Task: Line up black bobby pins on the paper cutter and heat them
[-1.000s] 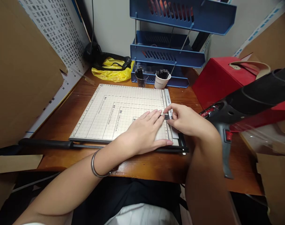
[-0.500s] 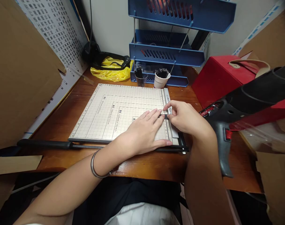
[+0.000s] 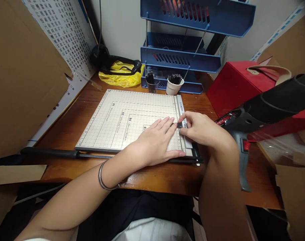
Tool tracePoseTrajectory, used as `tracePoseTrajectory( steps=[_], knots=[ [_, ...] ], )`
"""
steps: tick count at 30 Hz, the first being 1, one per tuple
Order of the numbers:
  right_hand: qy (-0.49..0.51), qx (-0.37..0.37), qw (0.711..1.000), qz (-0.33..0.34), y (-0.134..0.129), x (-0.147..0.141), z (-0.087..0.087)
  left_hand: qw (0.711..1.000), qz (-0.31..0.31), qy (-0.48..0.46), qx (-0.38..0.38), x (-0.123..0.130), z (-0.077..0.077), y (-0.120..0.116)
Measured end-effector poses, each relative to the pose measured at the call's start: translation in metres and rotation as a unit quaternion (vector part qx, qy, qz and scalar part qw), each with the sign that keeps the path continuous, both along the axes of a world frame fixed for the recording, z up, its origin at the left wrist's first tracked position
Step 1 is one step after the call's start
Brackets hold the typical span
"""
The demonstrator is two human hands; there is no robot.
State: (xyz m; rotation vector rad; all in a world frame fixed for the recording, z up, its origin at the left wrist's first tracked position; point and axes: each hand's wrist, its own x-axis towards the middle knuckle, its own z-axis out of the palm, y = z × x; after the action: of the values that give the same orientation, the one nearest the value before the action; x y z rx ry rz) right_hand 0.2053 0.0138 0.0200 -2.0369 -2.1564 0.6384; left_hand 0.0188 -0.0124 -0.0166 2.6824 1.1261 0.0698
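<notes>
A paper cutter (image 3: 97,127) with a cream gridded board lies on the table, its black-handled blade arm (image 3: 52,153) lowered along the near edge. My left hand (image 3: 157,140) rests flat on the board's right part, fingers spread, fingertips over a small bundle of thin black strands (image 3: 179,125). From the right, the thumb and index finger of my right hand (image 3: 200,129) close around the strands' outer ends at the ruler strip. The left fingers hide the rest of the bundle.
Behind the cutter stand a clear cup (image 3: 152,86) and a white paper cup (image 3: 174,87), both holding black strands. Blue tiered trays (image 3: 180,58) rise behind them. A black heat gun (image 3: 252,117) and red box (image 3: 232,80) crowd the right; a yellow bag (image 3: 121,78) lies back left.
My right fingers have shifted slightly along the strands, and more of the strands shows between the hands. My left hand stays pressed on the board. The whole view has moved a little.
</notes>
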Motion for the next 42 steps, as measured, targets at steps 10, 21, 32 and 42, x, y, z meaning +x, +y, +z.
tracePoseTrajectory(
  steps=[10, 21, 32, 42],
  knots=[
    [-0.050, 0.018, 0.999, -0.007, -0.001, -0.011, -0.002, 1.000, 0.000, -0.002, -0.008, -0.001, 0.001, 0.000],
    [-0.010, 0.029, 0.999, 0.011, 0.000, -0.006, 0.000, 1.000, 0.004, -0.012, -0.005, 0.001, -0.002, -0.001],
    [0.059, 0.101, 0.993, -0.035, 0.002, -0.002, 0.000, 1.000, 0.004, -0.007, -0.001, 0.000, 0.000, -0.001],
    [0.050, 0.066, 0.996, -0.038, 0.002, -0.004, 0.001, 1.000, 0.004, -0.014, 0.005, 0.000, -0.003, -0.001]
  ],
)
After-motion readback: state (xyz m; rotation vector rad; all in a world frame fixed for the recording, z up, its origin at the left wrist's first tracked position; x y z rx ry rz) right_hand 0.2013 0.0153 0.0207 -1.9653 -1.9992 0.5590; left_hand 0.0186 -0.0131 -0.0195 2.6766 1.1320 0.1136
